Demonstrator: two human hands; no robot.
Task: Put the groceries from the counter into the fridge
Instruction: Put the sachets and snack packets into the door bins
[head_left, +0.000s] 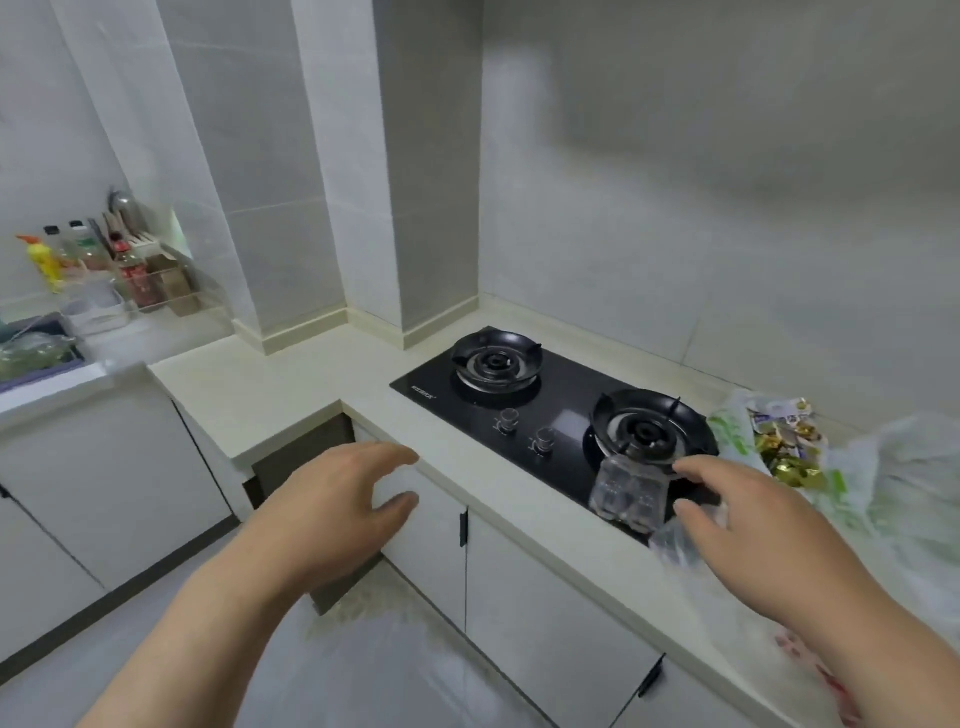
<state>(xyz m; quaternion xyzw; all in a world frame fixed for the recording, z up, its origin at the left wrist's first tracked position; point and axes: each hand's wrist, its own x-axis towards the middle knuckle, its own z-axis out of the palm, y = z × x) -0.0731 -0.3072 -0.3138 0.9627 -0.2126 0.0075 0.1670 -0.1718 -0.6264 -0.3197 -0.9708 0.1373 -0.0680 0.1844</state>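
We reach for a first grocery item, both hands empty.
Our right hand (737, 514) hovers with fingers spread just beside the clear plastic tray (628, 491), which sits on the hob (561, 410) against the near burner (649, 426). Our left hand (337, 499) is relaxed and open by the counter (291, 395) edge. The next move probably calls for a gentle pinch. Grocery bags (883, 483) crowd the right, and no fridge is in view.

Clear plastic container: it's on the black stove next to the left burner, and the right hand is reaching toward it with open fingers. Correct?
Not quite. The head view shows the clear plastic container at the front edge of the stove beside the right burner, not the left burner. The rest holds: the right hand is reaching toward it with open fingers.
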